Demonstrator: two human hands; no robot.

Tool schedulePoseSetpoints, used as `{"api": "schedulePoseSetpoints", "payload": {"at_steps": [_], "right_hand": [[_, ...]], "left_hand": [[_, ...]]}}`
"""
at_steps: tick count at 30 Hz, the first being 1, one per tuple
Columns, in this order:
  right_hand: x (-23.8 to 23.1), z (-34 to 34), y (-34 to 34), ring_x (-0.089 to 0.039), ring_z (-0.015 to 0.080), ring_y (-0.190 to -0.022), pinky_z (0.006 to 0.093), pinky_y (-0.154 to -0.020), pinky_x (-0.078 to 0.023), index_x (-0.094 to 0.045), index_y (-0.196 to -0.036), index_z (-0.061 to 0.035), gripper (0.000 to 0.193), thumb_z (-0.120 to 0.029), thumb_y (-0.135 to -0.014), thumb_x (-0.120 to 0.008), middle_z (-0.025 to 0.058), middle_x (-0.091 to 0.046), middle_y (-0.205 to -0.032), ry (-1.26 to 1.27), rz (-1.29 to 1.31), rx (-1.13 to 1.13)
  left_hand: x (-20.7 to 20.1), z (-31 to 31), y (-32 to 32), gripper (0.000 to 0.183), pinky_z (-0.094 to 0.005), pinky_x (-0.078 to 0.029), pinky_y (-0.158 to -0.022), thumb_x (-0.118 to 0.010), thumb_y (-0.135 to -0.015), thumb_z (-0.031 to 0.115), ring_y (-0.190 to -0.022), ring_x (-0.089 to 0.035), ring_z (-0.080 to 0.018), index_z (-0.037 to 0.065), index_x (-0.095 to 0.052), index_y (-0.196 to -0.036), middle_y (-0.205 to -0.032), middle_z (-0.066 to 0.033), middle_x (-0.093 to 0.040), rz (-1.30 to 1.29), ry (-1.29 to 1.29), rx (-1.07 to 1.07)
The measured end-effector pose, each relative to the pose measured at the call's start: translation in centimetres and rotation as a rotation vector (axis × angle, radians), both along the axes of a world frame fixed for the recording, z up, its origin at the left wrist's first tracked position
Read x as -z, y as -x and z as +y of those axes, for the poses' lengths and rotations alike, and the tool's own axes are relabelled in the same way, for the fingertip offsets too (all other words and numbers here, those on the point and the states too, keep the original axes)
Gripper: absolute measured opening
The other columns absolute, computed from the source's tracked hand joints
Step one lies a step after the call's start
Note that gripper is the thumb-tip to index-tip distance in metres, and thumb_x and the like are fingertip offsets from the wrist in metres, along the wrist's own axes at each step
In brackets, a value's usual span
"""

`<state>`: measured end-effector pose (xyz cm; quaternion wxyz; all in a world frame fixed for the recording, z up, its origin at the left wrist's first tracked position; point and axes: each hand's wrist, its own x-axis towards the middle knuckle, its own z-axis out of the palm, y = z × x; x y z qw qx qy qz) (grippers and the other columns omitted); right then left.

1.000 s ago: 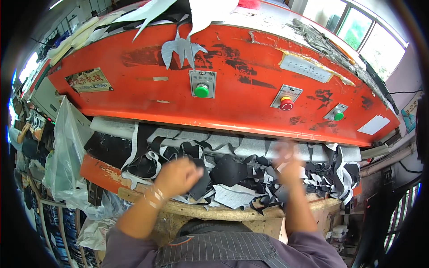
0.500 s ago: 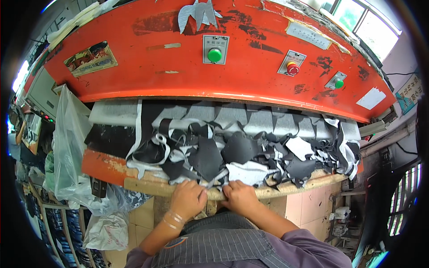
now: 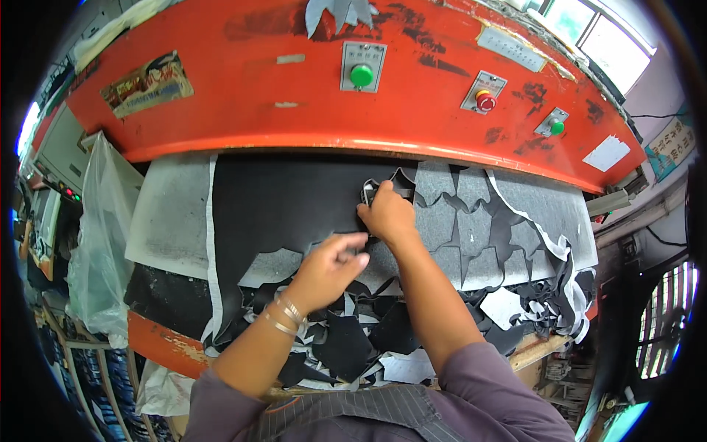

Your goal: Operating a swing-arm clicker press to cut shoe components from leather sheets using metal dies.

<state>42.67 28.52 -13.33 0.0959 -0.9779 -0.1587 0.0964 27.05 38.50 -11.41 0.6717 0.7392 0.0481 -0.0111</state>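
My right hand [image 3: 390, 215] reaches in under the front of a red machine and grips a metal cutting die [image 3: 401, 183] with a thin, shaped edge. The die rests on a black sheet [image 3: 283, 195] spread over a pale cutting board [image 3: 173, 210]. Just nearer and to the left, my left hand [image 3: 328, 269] hovers above the sheet's cut edge, its thumb and fingers apart and nothing in them. Right of the die, the sheet is a web of thin strips around cut-out gaps.
Black and white offcuts [image 3: 346, 346] heap along the front of the table. The red machine beam [image 3: 258, 118] spans the far side, carrying a green button [image 3: 361, 75] and a red stop button [image 3: 485, 101]. A clear plastic bag [image 3: 103, 258] hangs at left.
Both hands have left the table's front edge and moved forward over the board. More black sheet shows, lying flatter. The die is now in my right hand.
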Motion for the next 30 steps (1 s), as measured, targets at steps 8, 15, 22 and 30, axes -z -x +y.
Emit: {"api": "schedulePoseSetpoints", "payload": {"at_steps": [8, 15, 22, 30], "right_hand": [[-2.0, -11.4, 5.6, -0.059, 0.0165, -0.086, 0.0296, -0.077, -0.047, -0.047, -0.114, -0.0065, 0.029, -0.008, -0.088, -0.06, 0.0063, -0.062, -0.099, -1.441, 0.519, -0.1], [-3.1, -10.1, 11.5, -0.055, 0.0099, -0.078, 0.022, -0.067, -0.043, -0.046, -0.113, -0.0091, 0.028, -0.021, -0.094, -0.062, 0.0014, -0.056, -0.087, -1.685, 0.749, 0.509], [-4.5, -12.7, 6.4, -0.055, 0.0215, -0.087, 0.0339, -0.079, -0.04, -0.059, -0.097, -0.0098, 0.009, -0.016, -0.091, -0.062, 0.005, -0.057, -0.091, -0.744, 0.199, -0.602], [1.7, -8.8, -8.6, -0.049, 0.0313, -0.119, 0.0507, -0.112, -0.026, -0.064, -0.089, -0.0111, 0.012, -0.014, -0.081, -0.056, 0.0135, -0.059, -0.115, -0.15, -0.436, -0.922]], "left_hand": [[2.0, -2.9, -2.9, 0.111, -0.0401, -0.03, -0.111, -0.074, -0.075, 0.054, -0.135, -0.032, -0.0394, -0.012, -0.017, -0.143, -0.143, -0.0334, -0.029, -0.186, -0.138, 0.024], [2.1, -4.3, 1.1, 0.043, -0.0336, -0.049, -0.078, -0.072, -0.082, 0.022, -0.091, -0.061, -0.0273, -0.002, -0.057, -0.115, -0.099, -0.0144, -0.058, -0.425, -0.311, -0.013], [0.2, 3.2, 6.3, 0.021, -0.0219, -0.044, -0.049, -0.063, -0.092, 0.022, -0.049, -0.056, -0.0077, 0.006, -0.067, -0.105, -0.068, -0.0032, -0.064, 0.422, 0.041, 0.146], [-4.4, 4.5, -3.0, 0.059, -0.0351, -0.049, -0.084, -0.075, -0.076, 0.041, -0.09, -0.062, -0.0282, 0.003, -0.061, -0.119, -0.104, -0.0158, -0.064, 0.075, -0.611, 0.085]]}}
